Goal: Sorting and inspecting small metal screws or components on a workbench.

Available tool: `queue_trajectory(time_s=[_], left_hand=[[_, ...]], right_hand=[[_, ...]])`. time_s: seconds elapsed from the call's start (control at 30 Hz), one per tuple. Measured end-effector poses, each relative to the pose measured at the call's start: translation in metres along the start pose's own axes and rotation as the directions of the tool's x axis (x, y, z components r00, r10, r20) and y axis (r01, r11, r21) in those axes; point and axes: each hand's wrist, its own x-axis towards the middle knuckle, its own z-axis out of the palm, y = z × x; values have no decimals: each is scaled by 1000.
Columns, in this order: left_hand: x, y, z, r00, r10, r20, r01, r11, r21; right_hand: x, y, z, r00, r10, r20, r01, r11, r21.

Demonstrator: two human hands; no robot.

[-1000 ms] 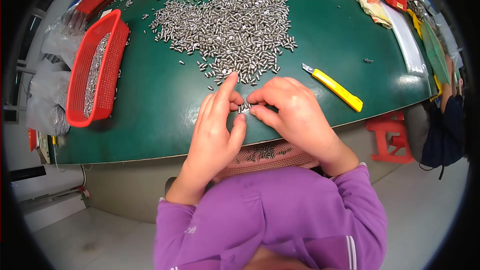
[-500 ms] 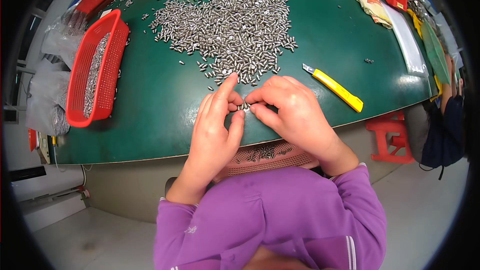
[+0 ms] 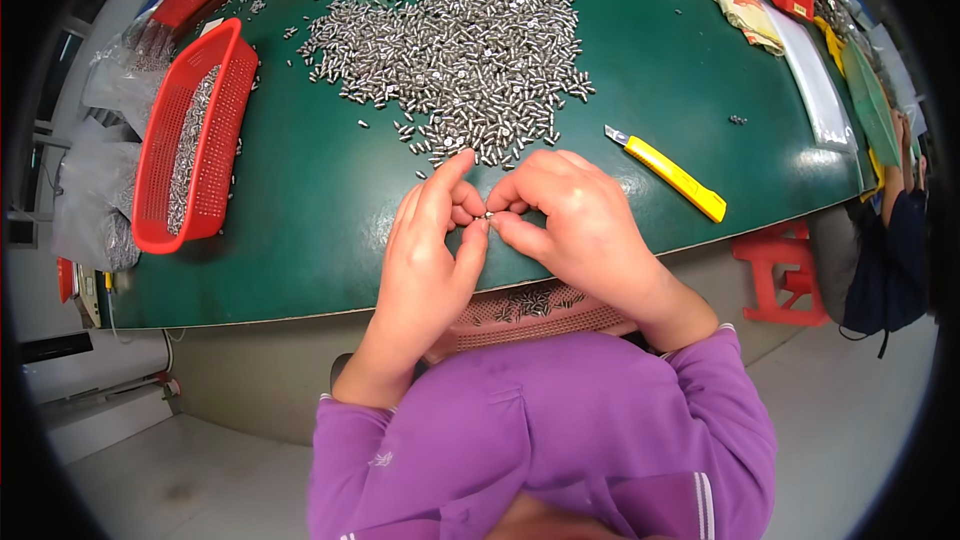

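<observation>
My left hand (image 3: 432,250) and my right hand (image 3: 575,220) meet fingertip to fingertip near the front edge of the green table (image 3: 320,200). Between the thumbs and forefingers they pinch a tiny silver metal part (image 3: 488,214). A large heap of small silver metal parts (image 3: 470,40) spreads over the table just beyond my fingers. Below my hands, against my lap, sits a pink mesh basket (image 3: 530,310) holding several of the same parts. My sleeves are purple.
A red mesh basket (image 3: 190,140) with metal parts lies at the left. A yellow utility knife (image 3: 668,172) lies right of my right hand. Clear bags of parts (image 3: 95,190) hang at the left edge. Another person (image 3: 890,230) and a red stool (image 3: 778,275) are at the right.
</observation>
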Motion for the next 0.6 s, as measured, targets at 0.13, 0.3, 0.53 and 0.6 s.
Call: queue_trajectory(time_s=[0.13,0.3,0.53,0.6], left_hand=[[-1,-1,-1,1000,2,14,-2,1000,-19],[1,-2,-3,998,-4,59,6,999,-36],[1,1,-4,996,-45,74,49,998,-50],[1,0,-4,996,-54,68,59,996,-68]], right_hand=[[-3,2,2,999,-35,-4,35,999,4],[-2,1,0,999,-30,9,30,999,11],[-4,0,1,999,-44,-17,44,999,-14],[-5,0,0,999,-40,-13,40,999,-7]])
